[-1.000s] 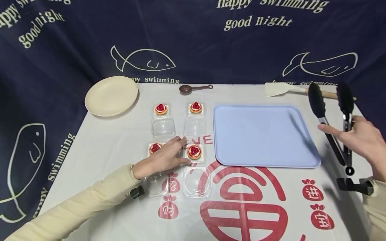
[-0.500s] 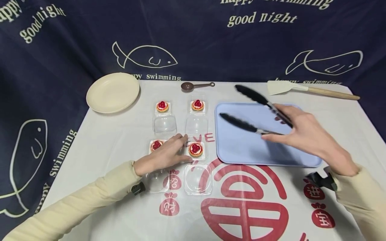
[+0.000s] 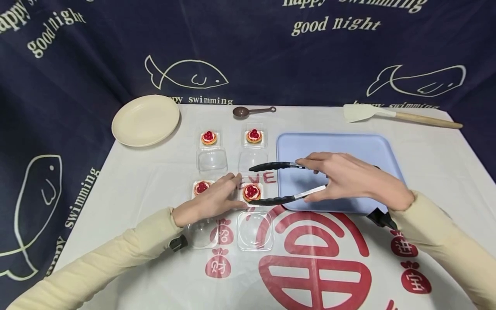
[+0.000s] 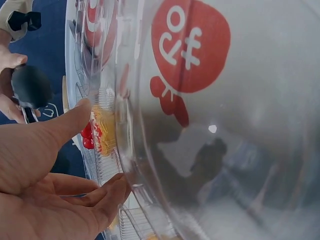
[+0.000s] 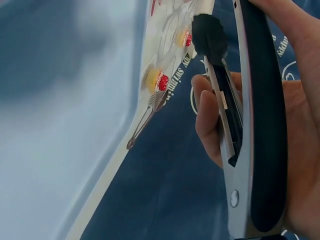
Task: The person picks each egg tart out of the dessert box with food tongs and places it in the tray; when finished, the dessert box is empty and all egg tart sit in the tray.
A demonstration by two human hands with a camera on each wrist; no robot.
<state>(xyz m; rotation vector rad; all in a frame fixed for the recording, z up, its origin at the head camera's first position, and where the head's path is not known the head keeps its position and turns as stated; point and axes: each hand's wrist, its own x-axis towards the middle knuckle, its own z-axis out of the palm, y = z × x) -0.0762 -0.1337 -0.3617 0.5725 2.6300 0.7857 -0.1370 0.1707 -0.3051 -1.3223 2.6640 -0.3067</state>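
Observation:
My left hand (image 3: 211, 200) holds an open clear plastic box (image 3: 255, 239) at its base, thumb on one side and fingers on the other. A small tart (image 3: 251, 191) with red berries sits in that base; its yellow crust and berries show between thumb and fingers in the left wrist view. My right hand (image 3: 345, 176) grips kitchen tongs (image 3: 273, 166) with black tips and metal arms. The tongs' jaws stand wide apart, with one tip in front of the tart and the other behind it. Another boxed tart (image 3: 201, 188) is partly hidden by my left hand.
Behind are two more tarts, a left one (image 3: 209, 137) and a right one (image 3: 254, 136), in open boxes. A blue tray (image 3: 294, 140) lies under my right hand. A cream plate (image 3: 145, 120), a brown measuring spoon (image 3: 241, 112) and a spatula (image 3: 422, 120) lie along the back.
My right hand has brought the tongs from the far right, across the tray, to the front right tart, turning them leftward. My left hand has stayed at the box.

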